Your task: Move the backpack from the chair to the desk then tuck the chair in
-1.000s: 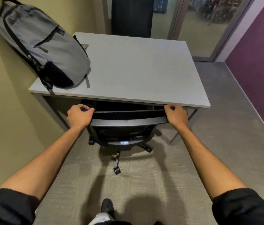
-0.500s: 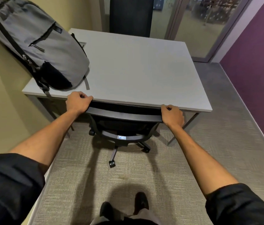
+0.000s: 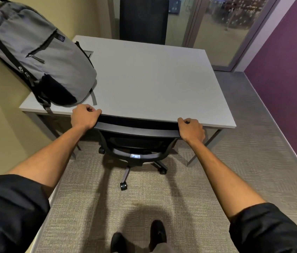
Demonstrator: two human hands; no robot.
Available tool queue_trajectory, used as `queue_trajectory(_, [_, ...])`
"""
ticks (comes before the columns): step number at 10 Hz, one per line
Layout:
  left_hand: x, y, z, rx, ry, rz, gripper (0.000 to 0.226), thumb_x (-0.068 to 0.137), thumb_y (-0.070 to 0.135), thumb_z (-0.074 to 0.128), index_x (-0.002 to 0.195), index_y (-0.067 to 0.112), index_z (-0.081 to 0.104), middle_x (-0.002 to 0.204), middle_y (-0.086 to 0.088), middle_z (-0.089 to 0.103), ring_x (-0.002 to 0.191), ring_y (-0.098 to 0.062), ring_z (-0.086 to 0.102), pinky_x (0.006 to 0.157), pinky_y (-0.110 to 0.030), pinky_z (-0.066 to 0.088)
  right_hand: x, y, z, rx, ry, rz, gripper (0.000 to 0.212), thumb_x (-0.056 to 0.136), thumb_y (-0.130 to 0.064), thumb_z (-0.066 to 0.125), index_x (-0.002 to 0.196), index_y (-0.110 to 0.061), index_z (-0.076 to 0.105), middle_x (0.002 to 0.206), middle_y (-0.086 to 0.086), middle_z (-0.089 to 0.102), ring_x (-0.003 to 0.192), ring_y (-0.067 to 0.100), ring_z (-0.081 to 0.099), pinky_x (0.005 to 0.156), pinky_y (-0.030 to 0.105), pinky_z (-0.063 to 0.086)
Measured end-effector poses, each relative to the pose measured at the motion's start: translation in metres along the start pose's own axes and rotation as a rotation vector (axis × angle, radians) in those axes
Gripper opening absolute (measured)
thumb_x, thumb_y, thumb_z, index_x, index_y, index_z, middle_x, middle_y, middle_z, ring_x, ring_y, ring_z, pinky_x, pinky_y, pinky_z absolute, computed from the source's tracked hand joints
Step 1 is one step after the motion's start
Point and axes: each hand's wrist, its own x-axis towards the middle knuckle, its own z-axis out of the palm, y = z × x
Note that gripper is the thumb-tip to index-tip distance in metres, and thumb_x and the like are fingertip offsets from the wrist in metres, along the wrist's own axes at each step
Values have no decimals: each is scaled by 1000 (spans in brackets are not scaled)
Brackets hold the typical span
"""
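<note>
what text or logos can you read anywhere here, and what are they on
No text here can be read.
Backpack: small round dark badge by the slanted zip, too small and blurred to read.
Chair: small shiny plate on the lower back frame, bluish marks, unreadable.
Desk: no markings visible.
Glass wall behind: only blurred specks, no legible sign.

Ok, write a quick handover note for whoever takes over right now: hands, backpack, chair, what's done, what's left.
Left hand and right hand: each closed on a top corner of the chair backrest.
Backpack: on the desk, left side, leaning on the wall.
Chair: seat under the desk, backrest at its front edge.
Done: backpack moved.
Left: a final nudge if needed, then let go.
</note>
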Motion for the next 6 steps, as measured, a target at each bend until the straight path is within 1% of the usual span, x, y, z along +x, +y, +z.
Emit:
queue_trajectory(1, [1,-1,1,47,1,-5,29,81,40,61,85,14,72,90,-7,69,87,-28,62,79,-38,48,0,1,1,-11,5,-13,33,82,-50,48,72,-24,66,61,-16,54,58,7,47,64,29,38])
queue_trajectory(2, [2,-1,2,90,16,8,30,83,43,58,82,15,70,88,-7,69,83,-27,61,75,-38,47,0,2,1,-14,15,-20,38,83,-50,47,76,-20,70,63,-13,57,59,9,49,62,29,37])
queue_trajectory(3, [-3,1,1,159,56,52,39,86,48,50,80,13,67,85,-9,69,78,-28,61,71,-37,45,-4,0,-3,-63,-9,-35,42,84,-51,46,95,-20,72,89,-1,70,81,22,63,68,31,42])
queue_trajectory(4, [-8,2,-1,207,108,158,47,90,48,46,85,8,70,88,-14,70,80,-33,63,74,-40,49,-6,1,-5,-118,-1,-100,51,89,-53,44,122,-19,63,122,7,64,109,29,60,85,37,47])
queue_trajectory(5, [-9,24,-9,228,211,393,50,94,46,45,99,3,71,100,-19,72,89,-35,64,81,-43,49,-1,-13,-19,-129,64,-289,61,94,-55,40,141,-17,46,143,8,50,128,28,47,104,43,37])
queue_trajectory(6, [-11,51,-22,220,207,507,47,95,43,46,106,3,68,110,-19,70,99,-36,62,89,-45,46,0,-34,-37,-142,95,-410,63,95,-56,40,144,-17,41,149,7,45,134,27,41,108,43,31])
